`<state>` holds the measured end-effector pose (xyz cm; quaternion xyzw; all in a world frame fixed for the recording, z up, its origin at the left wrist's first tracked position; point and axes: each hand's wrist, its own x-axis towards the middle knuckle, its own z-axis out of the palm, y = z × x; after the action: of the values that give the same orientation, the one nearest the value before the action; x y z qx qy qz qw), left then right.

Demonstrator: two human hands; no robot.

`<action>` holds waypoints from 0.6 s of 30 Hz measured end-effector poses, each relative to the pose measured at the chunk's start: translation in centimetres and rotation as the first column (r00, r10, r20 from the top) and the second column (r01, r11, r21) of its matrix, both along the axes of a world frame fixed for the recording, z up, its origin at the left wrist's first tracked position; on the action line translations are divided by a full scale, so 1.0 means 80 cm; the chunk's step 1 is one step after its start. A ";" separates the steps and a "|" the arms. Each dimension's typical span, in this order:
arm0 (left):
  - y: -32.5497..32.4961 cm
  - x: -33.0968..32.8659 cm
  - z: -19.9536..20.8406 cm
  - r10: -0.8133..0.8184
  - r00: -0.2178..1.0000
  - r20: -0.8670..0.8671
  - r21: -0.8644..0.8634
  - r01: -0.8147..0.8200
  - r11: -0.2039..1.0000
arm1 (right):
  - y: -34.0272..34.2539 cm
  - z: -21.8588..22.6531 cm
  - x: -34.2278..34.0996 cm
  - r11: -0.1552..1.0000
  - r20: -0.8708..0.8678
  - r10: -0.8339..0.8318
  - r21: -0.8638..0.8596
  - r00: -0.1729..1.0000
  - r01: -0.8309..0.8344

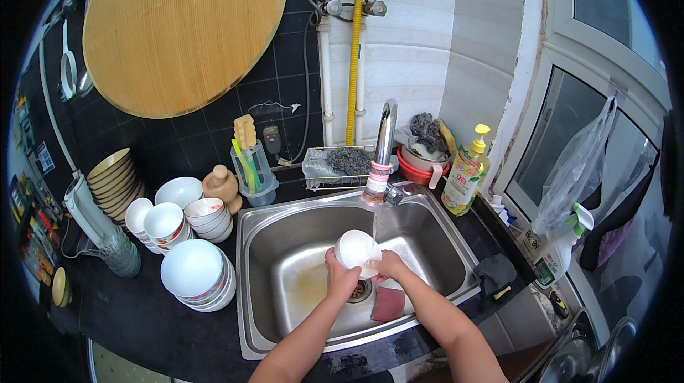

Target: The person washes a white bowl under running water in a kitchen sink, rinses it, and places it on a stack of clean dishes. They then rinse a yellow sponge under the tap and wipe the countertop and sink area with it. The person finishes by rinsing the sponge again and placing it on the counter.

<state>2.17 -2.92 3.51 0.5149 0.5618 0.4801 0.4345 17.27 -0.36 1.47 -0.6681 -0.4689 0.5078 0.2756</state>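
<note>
Over the steel sink [251,304], a small white bowl [352,245] is tipped under the running tap [385,130]. My left hand [343,276] grips its left side, with the fingers curled round the rim. At the bowl's right side my right hand [389,267] is closed on the edge, its fingertips partly hidden. Water falls from the spout beside the bowl. A dull red cloth or scouring pad [389,304] lies in the basin just below my right hand, next to the drain [360,292].
Stacked white bowls [192,269] and brown-yellow bowls [114,182] stand left of the sink. Behind it are a utensil holder [255,178], a wire rack [342,176] with scrubbers and a red basin [419,169]. A soap bottle [464,178] and a spray bottle [558,255] stand right.
</note>
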 end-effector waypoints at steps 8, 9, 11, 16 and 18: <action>0.028 -0.028 -0.032 -0.132 0.935 0.328 -0.384 0.260 0.886 | 0.002 0.021 0.015 0.956 0.217 -0.019 0.291 0.976 -0.046; 0.030 -0.031 -0.027 -0.091 0.936 0.341 -0.487 0.259 0.834 | 0.002 0.021 0.016 0.972 0.181 -0.036 0.234 0.983 -0.007; 0.037 -0.032 -0.050 -0.177 0.873 0.455 -0.551 0.432 0.714 | 0.004 0.019 0.019 0.991 0.111 -0.077 0.113 0.991 0.064; 0.031 -0.022 -0.043 -0.332 0.818 0.469 -0.566 0.567 0.598 | 0.002 0.025 0.035 0.993 0.005 0.026 -0.117 1.000 -0.025; 0.036 -0.028 -0.051 -0.186 0.873 0.451 -0.624 0.457 0.634 | 0.001 0.025 0.028 0.990 -0.066 0.042 -0.130 0.997 -0.051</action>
<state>-0.09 -0.03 -0.58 0.3062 0.5148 0.2191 0.7702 19.51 -0.25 3.48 -0.6574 -0.4411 0.5645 0.2337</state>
